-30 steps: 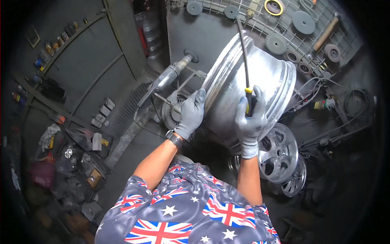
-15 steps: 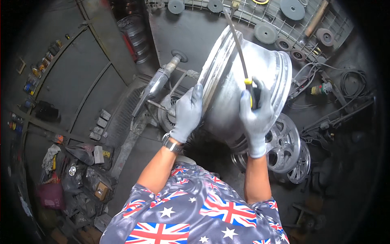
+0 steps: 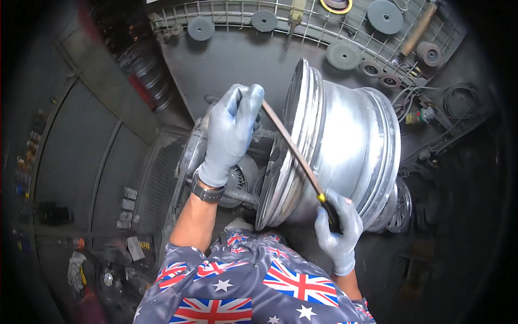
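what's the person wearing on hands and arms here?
Both the left hand and right hand wear light grey-blue knit work gloves. A dark wristwatch sits on the left wrist. Forearms are bare below the short sleeves of a grey shirt printed with red, white and blue flags and white stars.

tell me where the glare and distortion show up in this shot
Head view: glare runs bright along the alloy wheel rim; the fisheye bends the wire rack near the top and blackens the corners; the left hand, right hand and file look sharp.
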Demonstrator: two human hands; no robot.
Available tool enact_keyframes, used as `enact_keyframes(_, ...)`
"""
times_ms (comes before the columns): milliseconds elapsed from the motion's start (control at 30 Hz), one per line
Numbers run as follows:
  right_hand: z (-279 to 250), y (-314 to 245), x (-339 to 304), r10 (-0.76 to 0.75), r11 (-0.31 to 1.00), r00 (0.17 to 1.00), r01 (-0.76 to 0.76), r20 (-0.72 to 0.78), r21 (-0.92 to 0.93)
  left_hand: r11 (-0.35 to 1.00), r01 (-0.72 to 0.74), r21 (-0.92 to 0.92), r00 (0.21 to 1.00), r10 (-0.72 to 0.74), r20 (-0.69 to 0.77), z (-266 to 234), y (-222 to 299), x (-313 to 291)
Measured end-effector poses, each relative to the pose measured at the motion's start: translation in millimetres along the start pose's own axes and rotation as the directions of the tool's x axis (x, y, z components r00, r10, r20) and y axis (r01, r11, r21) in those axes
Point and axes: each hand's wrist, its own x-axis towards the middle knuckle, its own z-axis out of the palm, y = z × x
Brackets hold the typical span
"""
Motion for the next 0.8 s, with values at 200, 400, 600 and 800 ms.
enact_keyframes(200, -4.8, -16.3, -3.4, 0.07, 0.997, 0.997, -0.071, 0.035, 0.029, 1.0, 0.014, -0.019, 0.997, -0.013, 0.079, 9.5, -2.6, 9.4)
enact_keyframes(400, -7.9, -17.7, -0.9, 0.072, 0.99, 0.993, -0.083, 0.092, 0.111, 0.996, -0.048, -0.074, 0.999, 0.049, 0.012, 16.5, -20.1, 12.8)
enact_keyframes(600, -0.3, -2.0, 16.2, -0.055, 0.986, 0.997, 0.046, 0.048, 0.163, 0.997, -0.046, 0.069, 0.996, 0.051, -0.069, 22.6, -17.9, 28.5)
enact_keyframes(800, 3.2, -3.1, 12.9, -0.045, 0.982, 0.999, 0.04, 0.025, 0.187, 0.97, -0.181, 0.163, 0.969, 0.204, -0.137, 19.0, -34.8, 40.1)
